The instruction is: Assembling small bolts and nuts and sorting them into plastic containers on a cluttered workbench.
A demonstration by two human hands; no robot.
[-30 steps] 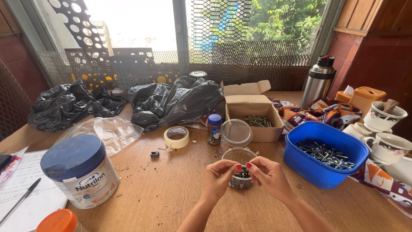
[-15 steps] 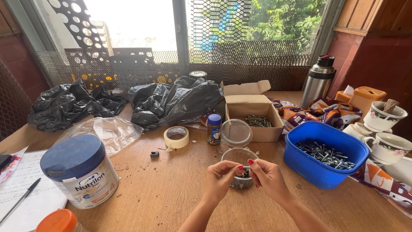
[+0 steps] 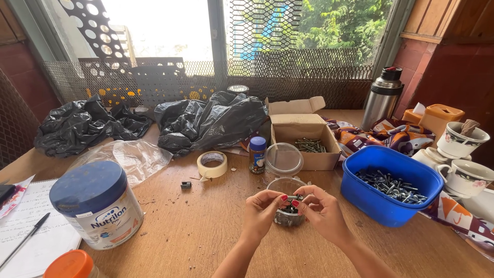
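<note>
Wooden and scuffed, the surface [image 3: 206,226] runs out to a meshed window. Nearest, the left hand [image 3: 261,210] and right hand [image 3: 320,208] meet over a small clear plastic cup of dark screws [image 3: 288,215], fingertips curled in and pinching a small metal fastener [image 3: 294,197] between them just above its rim. The work in hand looks like sorting or pairing fasteners; the next move would seem to call for a fine fingertip grip. Right of the hands sits a blue plastic tub of screws [image 3: 383,203]. Just beyond them lies a clear round lid [image 3: 284,158], farther on an open cardboard box of screws [image 3: 304,135]; beyond-left, a roll of masking tape [image 3: 212,164].
</note>
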